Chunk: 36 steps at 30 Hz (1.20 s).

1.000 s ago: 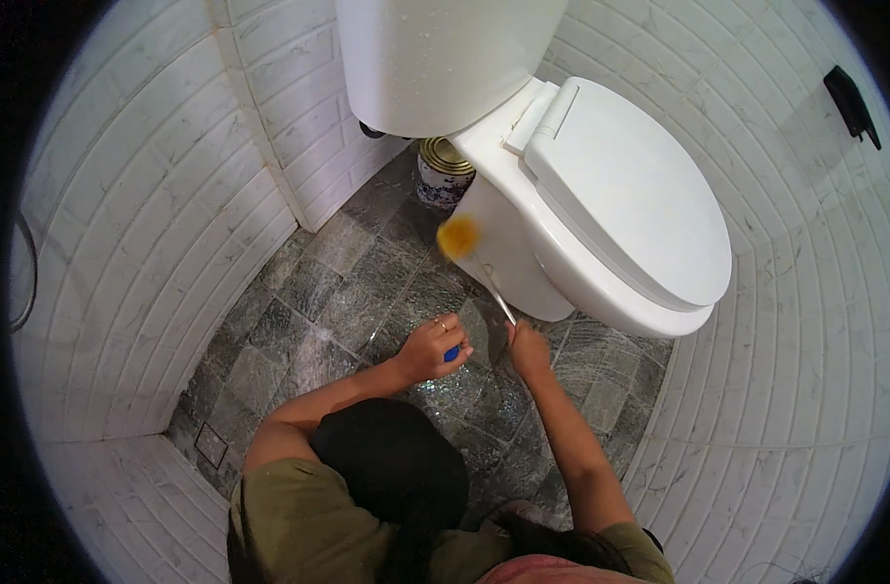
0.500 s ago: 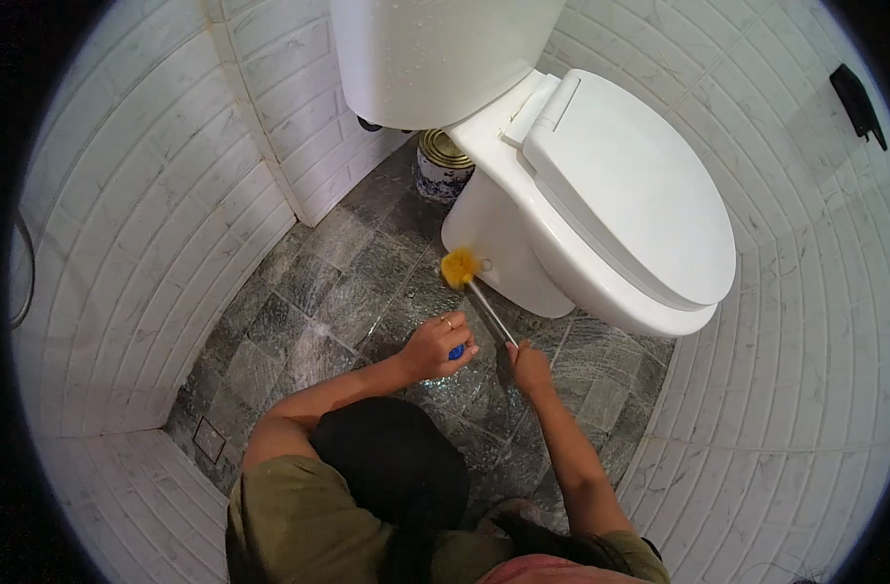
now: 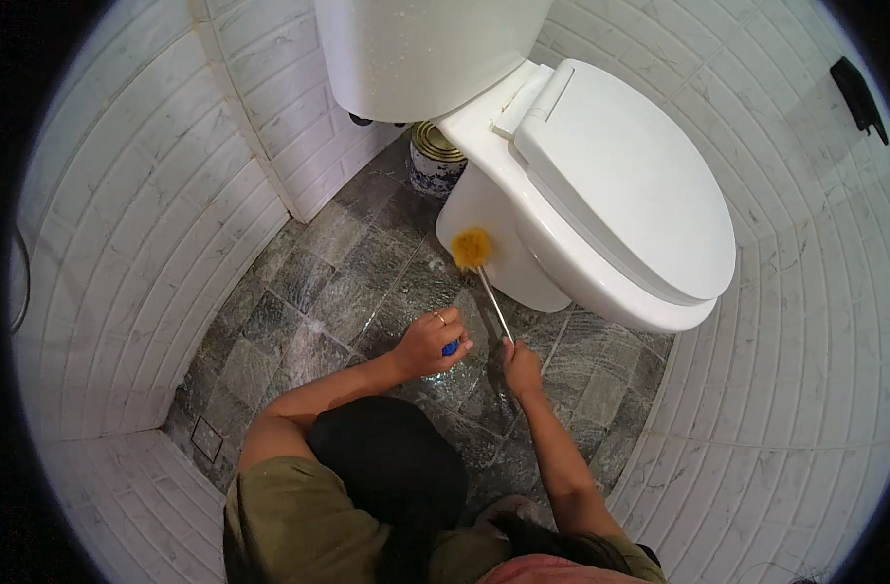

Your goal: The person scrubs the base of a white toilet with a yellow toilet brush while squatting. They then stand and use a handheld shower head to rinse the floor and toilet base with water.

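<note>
A toilet brush with yellow bristles and a slim metal handle is gripped near its lower end by my right hand. Its head presses against the side of the white toilet's base. To the left, my left hand is closed around a small blue object, mostly hidden by the fingers, so its kind does not show. That hand hovers over the wet grey tile floor, apart from the brush. The toilet lid is down.
A paint can with a gold-coloured lid stands on the floor behind the toilet base, under the tank. White tiled walls close in on both sides. A square floor drain lies at the left. A black holder hangs on the right wall.
The brush head has moved slightly up and right, further onto the toilet base. My left hand keeps its grip on the blue object. The whole view has shifted a little.
</note>
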### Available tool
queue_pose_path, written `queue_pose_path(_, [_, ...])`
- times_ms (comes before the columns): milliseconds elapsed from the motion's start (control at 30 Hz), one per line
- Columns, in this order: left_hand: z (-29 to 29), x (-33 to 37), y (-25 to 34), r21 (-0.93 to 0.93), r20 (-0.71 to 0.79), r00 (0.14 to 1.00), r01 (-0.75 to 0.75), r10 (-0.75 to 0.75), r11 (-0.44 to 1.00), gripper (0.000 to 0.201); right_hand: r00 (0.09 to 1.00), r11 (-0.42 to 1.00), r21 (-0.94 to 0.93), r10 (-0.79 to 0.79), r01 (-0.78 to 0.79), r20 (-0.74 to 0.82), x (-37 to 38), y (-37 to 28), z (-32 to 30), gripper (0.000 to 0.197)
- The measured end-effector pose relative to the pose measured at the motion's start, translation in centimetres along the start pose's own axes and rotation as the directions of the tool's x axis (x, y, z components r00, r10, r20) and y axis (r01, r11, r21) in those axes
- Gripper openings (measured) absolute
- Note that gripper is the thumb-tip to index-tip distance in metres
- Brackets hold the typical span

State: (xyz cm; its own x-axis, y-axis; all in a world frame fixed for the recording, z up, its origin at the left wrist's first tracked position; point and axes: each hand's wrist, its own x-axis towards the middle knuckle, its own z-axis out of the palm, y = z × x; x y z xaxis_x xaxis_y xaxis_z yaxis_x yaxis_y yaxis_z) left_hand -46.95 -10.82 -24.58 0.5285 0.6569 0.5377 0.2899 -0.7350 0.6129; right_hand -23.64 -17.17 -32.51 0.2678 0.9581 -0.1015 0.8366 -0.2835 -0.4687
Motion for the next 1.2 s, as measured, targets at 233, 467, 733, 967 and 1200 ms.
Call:
queue_pose_path(233, [1.3,0.5,-0.1,0.010,0.000,1.000,-0.008,0.008,1.000,0.016,0.995,0.996,0.066,0.066,-0.061,-0.079,-1.6,-0.3,-0.2,0.042])
queue_pose_path(467, [1.1,1.4,-0.4,-0.042,-0.032,0.999,-0.034,0.033,0.999,0.016,0.969,0.969,0.041,0.245,-0.243,-0.029,-8.0,2.9,2.1,0.041])
queue_pose_path(733, [1.0,0.6,0.0,0.004,-0.010,0.999,-0.042,0.042,0.999,0.015,0.979,0.985,0.112,0.144,-0.129,-0.142,-3.4,-2.1,-0.4,0.041])
queue_pose_path(967, [0.7,1.0,-0.1,-0.056,-0.016,1.000,-0.027,0.026,0.998,0.015,0.917,0.911,0.229,0.377,-0.342,-0.128,-11.0,1.7,6.1,0.045])
queue_pose_path(1200, [0.8,1.4,0.6,-0.059,-0.040,0.998,-0.040,0.038,0.997,0.015,0.954,0.954,0.256,0.211,-0.154,-0.213,-6.6,-2.0,1.4,0.044])
